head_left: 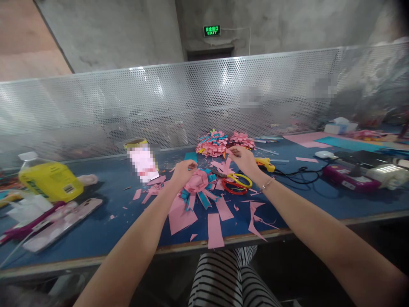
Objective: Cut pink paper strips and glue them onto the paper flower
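Note:
A pink and blue paper flower point(196, 181) with ribbon-like strips lies on the blue table in front of me. My left hand point(185, 169) is at its upper left edge, fingers curled together; what they hold, if anything, is hidden. To the right and farther back, my right hand point(242, 158) pinches a small pink paper piece point(228, 153) at its fingertips. Between my forearms lie scissors point(239, 182) with yellow and red handles. Pink paper strips point(215, 230) and offcuts are scattered around the flower. Two fuller paper flowers, one a pink and blue flower point(212, 144), stand behind.
A yellow glue gun point(265, 164) with a black cord lies right of my right hand. Phone point(143, 164) with lit screen leans left. Farther left are a yellow-labelled bottle point(51, 179) and a pink phone point(64, 226). A perforated metal screen point(191, 98) closes off the back.

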{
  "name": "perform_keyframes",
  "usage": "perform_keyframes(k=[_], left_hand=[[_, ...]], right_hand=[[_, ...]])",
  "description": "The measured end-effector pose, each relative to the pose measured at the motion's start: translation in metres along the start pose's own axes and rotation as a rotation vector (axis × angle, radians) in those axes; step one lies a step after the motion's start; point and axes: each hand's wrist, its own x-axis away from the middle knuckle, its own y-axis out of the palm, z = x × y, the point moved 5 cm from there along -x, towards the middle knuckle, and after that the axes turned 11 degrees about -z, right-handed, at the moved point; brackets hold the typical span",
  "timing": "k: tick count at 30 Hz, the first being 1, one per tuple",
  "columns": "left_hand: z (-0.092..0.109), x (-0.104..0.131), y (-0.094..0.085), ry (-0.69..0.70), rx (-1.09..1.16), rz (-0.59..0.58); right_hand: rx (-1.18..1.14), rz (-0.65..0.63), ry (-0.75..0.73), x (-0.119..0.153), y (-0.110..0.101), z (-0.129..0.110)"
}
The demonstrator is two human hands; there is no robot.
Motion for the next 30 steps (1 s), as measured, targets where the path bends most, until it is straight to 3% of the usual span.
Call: perform_keyframes(k=[6,11,16,22,30], left_hand=[[0.002,0.002,0.003,-0.031,0.245,0.017],[0.005,0.004,0.01,-0.123,0.452,-0.093],[0.027,0.006,0.03,-0.011,0.584,-0.242],[0.04,0.01,0.037,0.061,0.347,-0.224],[0.037,0.011,0.03,0.042,0.434,-0.251]], right_hand=[[-0.392,-0.004,0.05,-0.004,-0.012,0.001],[-0.634,-0.104,0.094,0.001,0.0,0.0],[-0.57,-0.213,0.042,0.01,0.022,-0.011],[-0.384,-0.312,-0.01,0.019,0.043,-0.026],[-0.384,-0.185,0.049,0.012,0.024,-0.011]])
